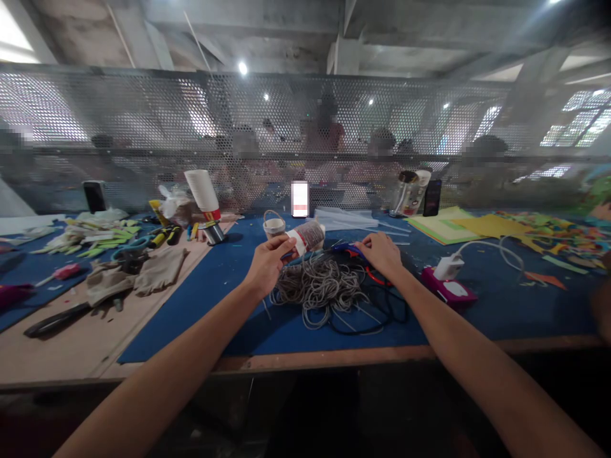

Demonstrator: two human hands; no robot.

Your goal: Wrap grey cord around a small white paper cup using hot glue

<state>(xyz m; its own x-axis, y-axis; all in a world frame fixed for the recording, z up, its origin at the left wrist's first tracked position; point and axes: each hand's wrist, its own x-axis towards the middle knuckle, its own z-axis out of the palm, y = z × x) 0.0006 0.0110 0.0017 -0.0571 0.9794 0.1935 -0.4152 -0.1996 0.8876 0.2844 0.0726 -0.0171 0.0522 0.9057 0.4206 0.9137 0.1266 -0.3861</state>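
My left hand (273, 257) is closed around a white paper cup (309, 238), tilted on its side, with grey cord wound around part of it. Just to its right, my right hand (384, 254) has its fingers closed on a blue tool (352, 249) that looks like a glue gun; its far end is hard to make out. Below both hands lies a loose tangle of grey cord (322, 286). A black cable (363, 331) loops beside the tangle, and a red-orange curved piece (377, 276) shows under my right hand. Behind the cup stands a small handled basket (274, 227).
A stack of paper cups (201, 191) leans at back left, near gloves (160, 270) and a black-handled tool (57, 320). To the right are a purple power socket (449, 289) with a white plug and coloured paper sheets (439, 228). A perforated metal screen (286, 140) borders the table's back.
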